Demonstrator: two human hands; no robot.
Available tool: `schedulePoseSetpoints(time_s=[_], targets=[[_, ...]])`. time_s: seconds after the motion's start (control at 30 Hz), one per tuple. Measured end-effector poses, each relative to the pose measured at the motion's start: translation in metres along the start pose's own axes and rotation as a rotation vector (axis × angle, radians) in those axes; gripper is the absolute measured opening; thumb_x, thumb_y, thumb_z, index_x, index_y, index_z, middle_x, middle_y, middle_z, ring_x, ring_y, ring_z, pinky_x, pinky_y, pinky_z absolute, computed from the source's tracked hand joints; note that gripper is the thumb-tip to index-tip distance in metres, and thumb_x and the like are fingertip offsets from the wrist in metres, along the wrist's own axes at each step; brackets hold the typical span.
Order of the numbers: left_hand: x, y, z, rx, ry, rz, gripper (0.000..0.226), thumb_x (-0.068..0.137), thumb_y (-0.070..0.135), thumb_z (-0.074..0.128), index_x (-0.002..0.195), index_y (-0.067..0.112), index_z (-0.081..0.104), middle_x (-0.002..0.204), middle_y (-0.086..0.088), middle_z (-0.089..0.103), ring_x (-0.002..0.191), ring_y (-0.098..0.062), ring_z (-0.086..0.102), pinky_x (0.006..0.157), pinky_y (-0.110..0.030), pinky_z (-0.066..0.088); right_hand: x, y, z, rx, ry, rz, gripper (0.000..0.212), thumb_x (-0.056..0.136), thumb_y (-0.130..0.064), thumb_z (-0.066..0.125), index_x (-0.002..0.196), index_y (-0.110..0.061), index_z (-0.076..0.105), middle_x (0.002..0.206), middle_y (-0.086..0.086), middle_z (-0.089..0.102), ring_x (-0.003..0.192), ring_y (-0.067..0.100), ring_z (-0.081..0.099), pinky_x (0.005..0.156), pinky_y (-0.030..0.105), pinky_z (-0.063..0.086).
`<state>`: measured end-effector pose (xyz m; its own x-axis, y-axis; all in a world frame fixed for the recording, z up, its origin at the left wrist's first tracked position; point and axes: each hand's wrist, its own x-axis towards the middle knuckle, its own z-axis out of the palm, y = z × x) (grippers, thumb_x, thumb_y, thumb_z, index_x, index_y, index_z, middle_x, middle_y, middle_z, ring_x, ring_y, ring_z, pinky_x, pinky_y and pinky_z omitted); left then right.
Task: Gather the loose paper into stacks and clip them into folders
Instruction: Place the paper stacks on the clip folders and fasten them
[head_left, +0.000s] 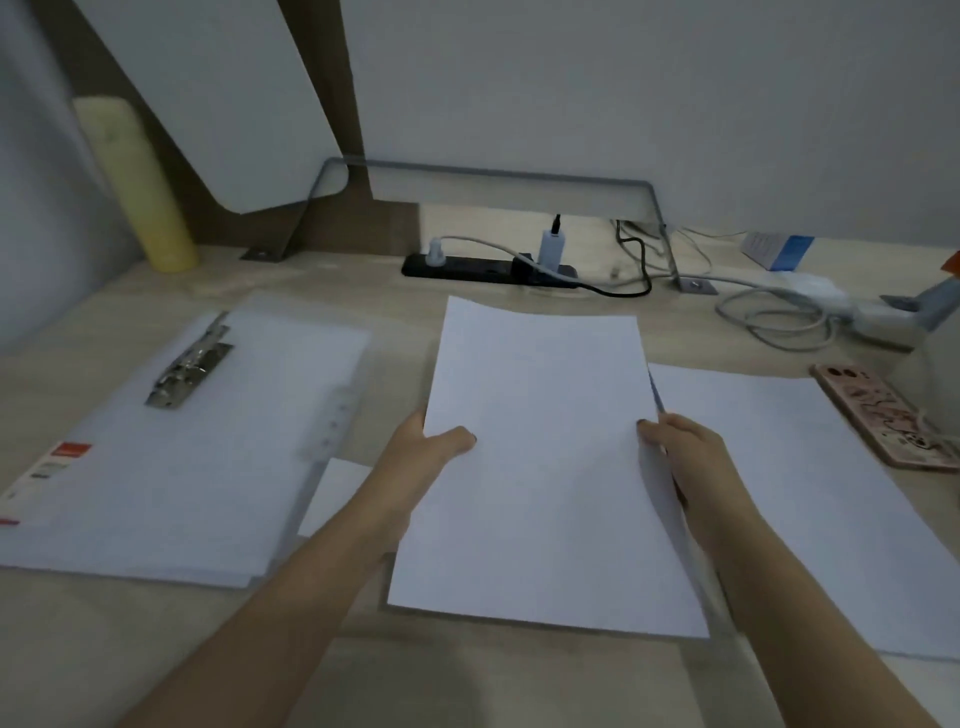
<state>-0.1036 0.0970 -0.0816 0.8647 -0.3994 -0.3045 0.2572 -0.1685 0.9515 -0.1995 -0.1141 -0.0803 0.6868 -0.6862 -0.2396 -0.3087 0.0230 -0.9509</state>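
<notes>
— White paper, a thin stack (540, 457) of it, held just above the desk (467, 675) in front of the person.

— Held how?

— By its side edges. The left hand (426, 447) pinches one edge with the thumb on top. The right hand (680, 441) pinches the other the same way. The fingers underneath I cannot see.

— So the gathering is finished?

— Not by my reckoning. One loose sheet (810, 499) lies flat to the right, just beside the stack. A corner of another sheet (337, 493) pokes out from under the folder.

— And the folder?

— The open folder (182, 467) lies flat on the left. Its metal clip (189, 364) sits near the far edge with nothing under it that I can make out. I'd say clipping hasn't begun.

— Anything further back?

— A phone (883, 415) at the right and a power strip (488, 267) near the wall.
</notes>
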Motion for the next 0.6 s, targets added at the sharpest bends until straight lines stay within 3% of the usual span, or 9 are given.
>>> schedulePoseSetpoints(time_s=[0.07, 0.13, 0.2, 0.23, 0.33, 0.4, 0.47, 0.53, 0.6], targets=[[0.003, -0.01, -0.009, 0.001, 0.014, -0.059, 0.023, 0.086, 0.013, 0.059, 0.108, 0.009, 0.062, 0.105, -0.011, 0.07, 0.094, -0.028, 0.068, 0.078, -0.036, 0.053, 0.003, 0.01, 0.01, -0.047, -0.006, 0.049, 0.008, 0.085, -0.011, 0.055, 0.08, -0.006, 0.054, 0.08, 0.013, 0.045, 0.074, 0.025, 0.042, 0.063, 0.031, 0.031], [0.01, -0.016, -0.015, 0.02, 0.024, -0.113, 0.022, 0.089, 0.02, 0.056, 0.106, 0.006, 0.061, 0.103, -0.012, 0.068, 0.092, -0.028, 0.067, 0.08, -0.036, 0.052, 0.005, 0.019, 0.017, -0.075, -0.003, 0.086, 0.025, 0.085, -0.011, 0.054, 0.087, 0.014, 0.053, 0.077, 0.021, 0.046, 0.075, 0.024, 0.042, 0.068, 0.032, 0.031], [0.019, -0.018, -0.02, 0.076, 0.058, -0.155, 0.022, 0.093, 0.022, 0.048, 0.08, 0.008, 0.058, 0.079, -0.007, 0.061, 0.07, -0.023, 0.06, 0.068, -0.03, 0.046, 0.004, 0.023, 0.018, -0.098, 0.017, 0.094, 0.033, 0.082, -0.013, 0.055, 0.093, 0.018, 0.051, 0.075, 0.02, 0.045, 0.074, 0.024, 0.041, 0.07, 0.033, 0.031], [0.022, -0.018, -0.023, 0.104, 0.075, -0.169, 0.029, 0.094, 0.019, 0.044, 0.066, 0.013, 0.05, 0.064, -0.003, 0.05, 0.055, -0.018, 0.049, 0.056, -0.026, 0.038, 0.004, 0.023, 0.018, -0.105, 0.014, 0.096, 0.031, 0.079, -0.015, 0.056, 0.084, 0.015, 0.052, 0.076, 0.015, 0.044, 0.073, 0.024, 0.041, 0.07, 0.034, 0.031], [0.031, -0.021, -0.029, 0.193, 0.055, -0.172, 0.038, 0.09, 0.008, 0.039, 0.054, 0.018, 0.031, 0.05, 0.003, 0.031, 0.039, -0.012, 0.027, 0.047, -0.023, 0.023, 0.002, 0.023, 0.019, -0.125, 0.013, 0.087, 0.025, 0.078, -0.018, 0.056, 0.072, 0.006, 0.049, 0.075, 0.015, 0.039, 0.072, 0.024, 0.038, 0.069, 0.034, 0.028], [0.033, -0.021, -0.031, 0.236, 0.021, -0.142, 0.035, 0.091, 0.009, 0.039, 0.057, 0.015, 0.035, 0.05, 0.002, 0.036, 0.04, -0.012, 0.032, 0.05, -0.021, 0.031, 0.006, 0.027, 0.018, -0.14, 0.039, 0.071, 0.035, 0.085, -0.014, 0.054, 0.095, 0.018, 0.05, 0.076, 0.022, 0.039, 0.074, 0.023, 0.039, 0.07, 0.033, 0.03], [0.037, -0.021, -0.034, 0.278, 0.011, -0.103, 0.027, 0.092, 0.012, 0.041, 0.065, 0.011, 0.04, 0.061, -0.007, 0.042, 0.049, -0.015, 0.038, 0.059, -0.024, 0.039, 0.01, 0.03, 0.017, -0.159, 0.047, 0.073, 0.038, 0.088, -0.015, 0.053, 0.107, 0.018, 0.047, 0.078, 0.022, 0.044, 0.073, 0.028, 0.043, 0.073, 0.034, 0.036], [0.04, -0.019, -0.035, 0.31, 0.006, -0.081, 0.025, 0.094, 0.014, 0.041, 0.069, 0.01, 0.042, 0.07, -0.012, 0.049, 0.054, -0.019, 0.046, 0.059, -0.027, 0.047, 0.012, 0.03, 0.017, -0.169, 0.048, 0.083, 0.038, 0.088, -0.017, 0.054, 0.104, 0.016, 0.048, 0.084, 0.035, 0.049, 0.072, 0.039, 0.047, 0.077, 0.038, 0.043], [0.045, -0.02, -0.035, 0.429, 0.033, -0.035, 0.029, 0.094, 0.016, 0.041, 0.065, 0.011, 0.041, 0.068, -0.008, 0.052, 0.056, -0.021, 0.051, 0.061, -0.031, 0.048, 0.014, 0.029, 0.016, -0.16, 0.04, 0.106, 0.031, 0.088, -0.02, 0.054, 0.093, 0.011, 0.056, 0.085, 0.031, 0.055, 0.075, 0.035, 0.052, 0.077, 0.04, 0.044]])
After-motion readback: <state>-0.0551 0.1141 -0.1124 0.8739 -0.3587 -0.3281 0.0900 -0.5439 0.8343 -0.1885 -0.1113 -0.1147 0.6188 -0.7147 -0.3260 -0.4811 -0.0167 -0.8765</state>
